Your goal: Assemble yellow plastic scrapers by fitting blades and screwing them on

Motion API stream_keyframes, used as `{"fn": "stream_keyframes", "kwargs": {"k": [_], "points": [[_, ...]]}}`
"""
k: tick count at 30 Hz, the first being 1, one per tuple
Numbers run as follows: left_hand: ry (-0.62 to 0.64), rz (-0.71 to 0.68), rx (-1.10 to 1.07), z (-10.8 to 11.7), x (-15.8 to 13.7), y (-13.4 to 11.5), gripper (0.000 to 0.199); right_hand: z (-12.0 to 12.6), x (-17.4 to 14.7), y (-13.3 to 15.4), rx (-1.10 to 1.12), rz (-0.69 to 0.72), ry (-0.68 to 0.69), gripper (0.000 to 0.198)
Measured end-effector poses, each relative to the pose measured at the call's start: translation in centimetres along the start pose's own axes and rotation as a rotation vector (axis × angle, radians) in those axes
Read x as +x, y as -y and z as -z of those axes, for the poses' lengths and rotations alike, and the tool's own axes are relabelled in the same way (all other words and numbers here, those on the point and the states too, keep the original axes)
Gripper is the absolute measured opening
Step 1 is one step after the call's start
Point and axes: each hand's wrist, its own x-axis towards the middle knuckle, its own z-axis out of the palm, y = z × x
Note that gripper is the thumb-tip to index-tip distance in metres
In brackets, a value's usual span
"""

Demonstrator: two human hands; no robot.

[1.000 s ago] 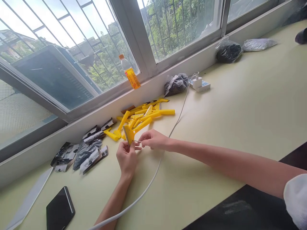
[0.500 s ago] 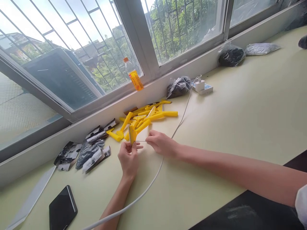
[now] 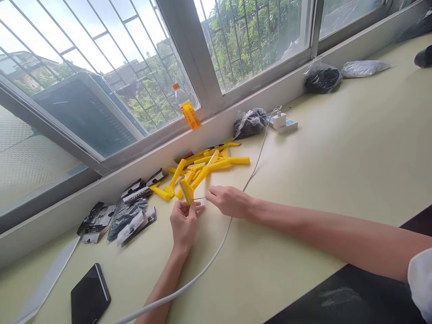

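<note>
At the far left of the worktop (image 3: 303, 189) lie a white strip (image 3: 47, 281) and a dark phone (image 3: 89, 297), with a scatter of black-and-white packets (image 3: 118, 216) behind them near the window ledge. Right of those, the left hand (image 3: 184, 222) is closed around the head of a yellow scraper (image 3: 191, 184), pinching it between thumb and fingers; the head sits just above the hand and the handle runs up and to the right, its long axis slanting toward the window. The tool looks like light, stiff moulded plastic, easy to hold by the broad head or the handle. A thin metal blade (image 3: 200, 198) juts sideways from the head toward the right hand (image 3: 229, 201), which pinches its outer end with its fingertips; it looks thin, rigid and sharp-edged, best taken by its flat faces or short ends. Behind both hands lies a pile of more yellow scrapers (image 3: 209, 162). A white cable (image 3: 216, 252) runs under the right wrist to a charger (image 3: 279, 120) beside a dark bag (image 3: 249, 122). A bottle (image 3: 187, 108) stands on the ledge, and two more bags (image 3: 322, 77) lie far right.
</note>
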Motion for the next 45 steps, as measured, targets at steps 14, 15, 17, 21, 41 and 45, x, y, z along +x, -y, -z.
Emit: {"fn": "stream_keyframes", "kwargs": {"k": [14, 15, 17, 21, 41, 45], "points": [[0.057, 0.015, -0.047, 0.1, 0.2, 0.1, 0.029, -0.5, 0.0, 2.0, 0.692, -0.378, -0.16, 0.015], [0.053, 0.016, -0.047, 0.1, 0.2, 0.1, 0.029, -0.5, 0.1, 2.0, 0.757, -0.421, -0.16, 0.015], [0.047, 0.02, -0.049, 0.0, 0.1, 0.0, 0.028, -0.4, 0.5, 1.8, 0.892, -0.517, -0.136, 0.016], [0.035, 0.017, -0.038, -0.1, 0.1, 0.0, 0.026, -0.4, 1.1, 1.6, 1.185, -0.728, 0.007, 0.014], [-0.181, -0.146, -0.096, 0.0, 1.0, -0.5, 0.027, -1.1, 1.7, 0.9, 1.022, -0.45, -0.132, 0.018], [-0.211, -0.114, 0.003, 1.2, 2.3, 0.6, 0.024, -1.3, 1.2, 1.2, 0.752, -0.309, -0.134, 0.021]]}}
